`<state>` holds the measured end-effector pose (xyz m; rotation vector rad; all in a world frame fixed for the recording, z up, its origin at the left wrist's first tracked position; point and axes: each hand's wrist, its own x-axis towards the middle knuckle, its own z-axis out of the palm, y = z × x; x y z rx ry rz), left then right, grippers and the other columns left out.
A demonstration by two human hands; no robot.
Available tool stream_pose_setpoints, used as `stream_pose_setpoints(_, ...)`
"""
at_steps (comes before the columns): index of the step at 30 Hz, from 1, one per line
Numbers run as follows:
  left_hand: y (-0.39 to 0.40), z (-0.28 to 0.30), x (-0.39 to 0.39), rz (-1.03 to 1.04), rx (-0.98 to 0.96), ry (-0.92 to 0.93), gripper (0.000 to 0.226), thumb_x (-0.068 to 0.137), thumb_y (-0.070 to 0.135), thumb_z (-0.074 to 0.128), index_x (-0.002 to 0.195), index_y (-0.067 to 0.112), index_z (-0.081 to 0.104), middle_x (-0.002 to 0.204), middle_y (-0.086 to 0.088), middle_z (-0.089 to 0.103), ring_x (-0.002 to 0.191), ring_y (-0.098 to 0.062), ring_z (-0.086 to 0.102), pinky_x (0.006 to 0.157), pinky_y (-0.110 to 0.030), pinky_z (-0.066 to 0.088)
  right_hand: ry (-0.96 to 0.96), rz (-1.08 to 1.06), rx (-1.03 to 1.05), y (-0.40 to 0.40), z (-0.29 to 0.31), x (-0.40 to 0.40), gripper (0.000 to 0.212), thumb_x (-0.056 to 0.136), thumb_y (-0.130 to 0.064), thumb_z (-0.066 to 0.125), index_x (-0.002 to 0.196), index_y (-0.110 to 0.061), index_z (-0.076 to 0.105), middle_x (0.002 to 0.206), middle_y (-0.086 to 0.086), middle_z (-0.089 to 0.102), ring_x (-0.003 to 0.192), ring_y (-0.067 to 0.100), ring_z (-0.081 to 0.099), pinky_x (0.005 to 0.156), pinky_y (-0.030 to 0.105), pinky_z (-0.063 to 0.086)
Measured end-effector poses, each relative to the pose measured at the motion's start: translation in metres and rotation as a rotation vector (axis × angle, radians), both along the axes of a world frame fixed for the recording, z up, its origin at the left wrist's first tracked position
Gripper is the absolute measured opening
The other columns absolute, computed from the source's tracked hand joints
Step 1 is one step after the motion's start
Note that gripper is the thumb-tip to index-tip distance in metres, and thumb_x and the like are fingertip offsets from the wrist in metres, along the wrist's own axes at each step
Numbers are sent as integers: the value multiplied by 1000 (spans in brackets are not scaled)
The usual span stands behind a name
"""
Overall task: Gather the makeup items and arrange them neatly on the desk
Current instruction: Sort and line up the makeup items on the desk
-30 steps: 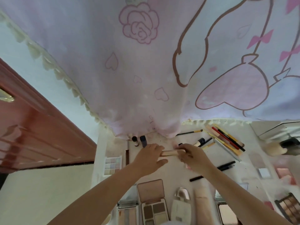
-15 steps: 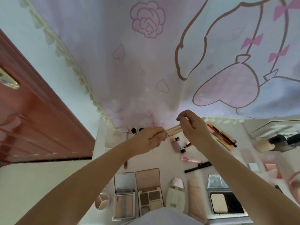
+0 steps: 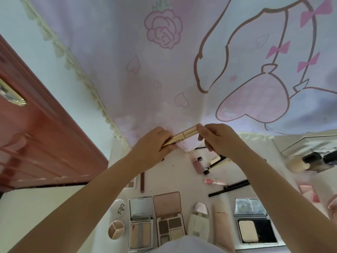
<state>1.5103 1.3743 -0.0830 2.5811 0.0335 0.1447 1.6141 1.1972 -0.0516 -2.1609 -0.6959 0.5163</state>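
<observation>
Observed gold tube (image 3: 184,136) held in the air above the far end of the desk (image 3: 175,172), tilted, lower end to the left, capped end up to the right. Left hand (image 3: 153,148) curled round the lower barrel, fingers and thumb pinching it. Right hand (image 3: 218,139) gripping the cap end between thumb and curled fingers. Both hands in contact with the tube; tube clear of the desk surface.

Noted on the desk beneath: pink tube with black cap (image 3: 198,163) just beside a small black-tipped stick (image 3: 207,169); pink gloss tube (image 3: 215,182) nearer; black pencil (image 3: 229,189) lying diagonally to the right of that. Front row, left to right: round white compact (image 3: 116,220) lying open, mirrored palette (image 3: 141,221) open, brown eyeshadow palette (image 3: 169,216) open, pale bottle (image 3: 198,221), beige tube (image 3: 222,225), black powder compact (image 3: 253,223) open. Thin brown stick (image 3: 142,181) lying behind the mirrored palette. Large brush (image 3: 306,162) at far right.

Recorded pink printed curtain (image 3: 164,70) hanging behind the desk, reddish wooden door (image 3: 36,143) at left.
</observation>
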Motion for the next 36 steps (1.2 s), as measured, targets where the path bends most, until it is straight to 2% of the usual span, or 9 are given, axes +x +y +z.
stream_pose_setpoints(3,-3,3,-3,-15,326,-234,21,76,21,72,86,4,67,76,-8,56,67,-20,50,57,-37,52,79,-23,-22,2,0,0,42,93,-36,43,66,-7,54,35,-8,45,26,3,32,33,6,27)
stream_pose_setpoints(6,-9,5,-7,-24,485,-338,24,62,18,83,75,3,69,61,-10,58,54,-25,54,44,-30,50,53,-38,-48,3,0,-3,41,92,-31,47,56,-11,46,33,-9,43,26,3,34,33,7,28)
stream_pose_setpoints(13,-14,7,-12,16,581,-440,28,79,25,50,77,8,71,57,-5,58,49,-21,53,40,-26,47,-24,-65,-49,3,1,-17,38,92,-31,47,57,-16,43,42,-8,46,36,4,36,43,12,29)
stream_pose_setpoints(19,-15,8,-15,38,519,-387,23,63,18,82,79,5,70,57,-8,57,49,-22,53,40,-24,47,-342,162,224,-10,1,-24,13,81,3,61,87,-7,65,84,-3,51,68,10,53,64,15,45)
stream_pose_setpoints(22,-16,8,-17,48,515,-380,26,60,18,84,79,6,71,56,-7,57,48,-21,52,38,-24,46,-119,143,242,-14,0,-23,23,83,-13,63,100,-28,58,88,-11,56,69,7,59,61,10,49)
stream_pose_setpoints(25,-16,7,-18,22,524,-384,29,57,19,86,78,7,71,56,-6,56,48,-21,52,39,-24,46,-33,124,68,-10,-8,-18,13,92,-31,47,80,-29,52,64,-9,60,42,-2,51,46,4,38)
stream_pose_setpoints(27,-17,7,-18,5,536,-375,29,56,20,87,78,8,71,56,-5,56,48,-20,52,39,-23,45,-65,89,85,-8,-11,-17,23,93,-22,49,71,-29,52,58,-9,58,42,-1,50,47,5,39)
stream_pose_setpoints(32,-13,8,-16,21,554,-369,29,56,22,86,77,8,71,56,-5,56,48,-19,52,38,-20,44,122,132,389,-12,-14,-13,38,78,2,64,87,-34,60,90,-9,61,78,1,58,72,18,53)
stream_pose_setpoints(36,-15,4,-16,10,564,-363,30,56,21,86,79,8,72,57,-6,56,49,-20,52,39,-21,44,191,87,235,-7,-20,-10,14,90,-19,52,82,-28,59,60,-10,63,49,3,54,50,16,45)
